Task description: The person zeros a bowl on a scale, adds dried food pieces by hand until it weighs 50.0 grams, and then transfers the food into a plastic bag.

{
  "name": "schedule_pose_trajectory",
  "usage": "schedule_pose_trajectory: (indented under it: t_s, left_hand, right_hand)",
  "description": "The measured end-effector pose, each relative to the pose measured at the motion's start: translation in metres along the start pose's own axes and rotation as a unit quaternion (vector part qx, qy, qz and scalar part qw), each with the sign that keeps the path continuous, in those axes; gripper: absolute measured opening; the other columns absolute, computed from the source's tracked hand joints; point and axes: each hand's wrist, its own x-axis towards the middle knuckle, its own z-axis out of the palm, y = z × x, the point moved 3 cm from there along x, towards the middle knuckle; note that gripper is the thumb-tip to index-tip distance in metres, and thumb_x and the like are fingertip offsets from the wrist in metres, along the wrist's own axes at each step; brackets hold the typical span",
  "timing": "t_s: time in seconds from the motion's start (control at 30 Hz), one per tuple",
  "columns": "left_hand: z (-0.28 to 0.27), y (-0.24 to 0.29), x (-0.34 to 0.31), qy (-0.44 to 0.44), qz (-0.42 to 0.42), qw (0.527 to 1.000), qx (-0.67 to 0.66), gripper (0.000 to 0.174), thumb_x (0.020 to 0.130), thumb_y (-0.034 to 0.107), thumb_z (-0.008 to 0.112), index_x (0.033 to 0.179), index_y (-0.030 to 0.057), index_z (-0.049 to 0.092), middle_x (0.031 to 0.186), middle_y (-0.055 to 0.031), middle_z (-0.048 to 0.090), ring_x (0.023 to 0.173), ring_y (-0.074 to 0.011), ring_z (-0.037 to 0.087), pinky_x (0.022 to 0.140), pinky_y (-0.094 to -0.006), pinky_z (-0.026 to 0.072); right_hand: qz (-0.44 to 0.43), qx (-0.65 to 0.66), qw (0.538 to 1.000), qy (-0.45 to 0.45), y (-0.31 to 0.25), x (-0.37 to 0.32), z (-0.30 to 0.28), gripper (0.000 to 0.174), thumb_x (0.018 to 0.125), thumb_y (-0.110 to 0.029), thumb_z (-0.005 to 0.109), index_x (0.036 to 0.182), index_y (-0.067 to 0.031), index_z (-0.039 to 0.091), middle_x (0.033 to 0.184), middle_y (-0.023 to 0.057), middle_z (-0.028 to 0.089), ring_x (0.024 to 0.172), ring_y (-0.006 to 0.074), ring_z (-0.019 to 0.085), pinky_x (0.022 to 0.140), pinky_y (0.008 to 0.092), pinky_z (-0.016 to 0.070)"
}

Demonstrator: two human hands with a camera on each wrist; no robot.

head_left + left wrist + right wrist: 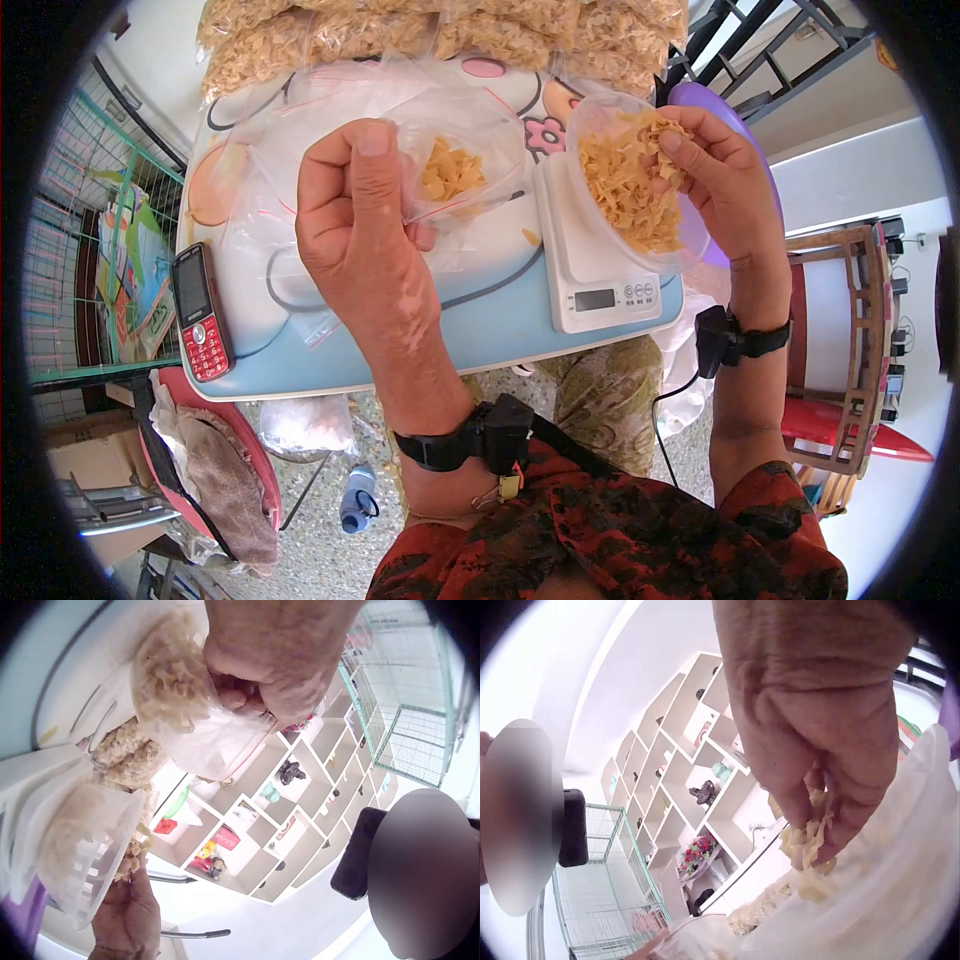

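My left hand [365, 215] grips the edge of a clear zip bag [490, 150] with yellowish flakes [453, 170] inside, thumb on top. In the left wrist view the bag [225, 742] hangs from the curled fingers of that hand [281, 660]. My right hand [725, 185] pinches some flakes [668, 140] at the right rim of a clear plastic tub [640, 250], which holds more flakes and stands on a white digital scale [570, 290]. The right wrist view shows flakes [810, 847] between the thumb and fingers of the right hand [817, 712].
Filled bags of flakes [380, 35] line the table's back edge. Empty clear bags [290, 130] lie left of centre. A red phone [202, 312] is at the left edge, and a purple basin [745, 130] sits behind the tub. A cable crosses the table.
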Motion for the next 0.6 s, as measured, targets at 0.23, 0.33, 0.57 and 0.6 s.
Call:
schedule_pose_trajectory:
  t_s: [0.23,0.33,0.57,0.6]
  left_hand:
    - [-0.003,0.003,0.000,-0.024,-0.015,0.997,-0.068,0.020,0.093,0.026,0.069,0.095,0.0073,0.062,0.068,0.0046,0.053,0.050,-0.0011,0.037,0.040,-0.0163,0.0281]
    - [-0.003,0.000,0.001,-0.028,-0.039,0.997,-0.059,0.020,0.094,0.025,0.067,0.095,0.0067,0.062,0.066,0.0037,0.051,0.050,-0.0019,0.037,0.041,-0.0172,0.0289]
    - [0.002,-0.002,0.001,-0.060,-0.064,0.995,-0.054,0.020,0.096,0.024,0.065,0.095,0.0046,0.060,0.064,0.0015,0.051,0.049,-0.0042,0.039,0.041,-0.0194,0.0327]
    - [0.002,-0.003,0.001,-0.059,-0.064,0.995,-0.053,0.020,0.096,0.024,0.065,0.095,0.0045,0.059,0.064,0.0013,0.051,0.049,-0.0043,0.039,0.041,-0.0195,0.0329]
  right_hand:
    - [0.005,0.113,0.993,0.015,0.004,0.003,-0.004,0.026,0.097,-0.010,0.059,0.119,0.0042,0.058,0.098,0.0107,0.067,0.084,0.0168,0.067,0.071,0.0256,0.0572]
    - [-0.002,0.118,0.993,0.024,0.001,0.003,-0.003,0.028,0.097,-0.010,0.059,0.120,0.0044,0.057,0.101,0.0110,0.067,0.087,0.0170,0.067,0.071,0.0259,0.0575]
    - [-0.037,0.165,0.985,-0.014,-0.023,-0.009,0.012,0.027,0.098,-0.009,0.058,0.121,0.0045,0.057,0.107,0.0115,0.066,0.091,0.0180,0.067,0.074,0.0267,0.0585]
    - [-0.044,0.180,0.982,-0.025,-0.031,-0.012,0.018,0.027,0.097,-0.009,0.058,0.121,0.0045,0.058,0.108,0.0116,0.065,0.092,0.0182,0.067,0.074,0.0268,0.0586]
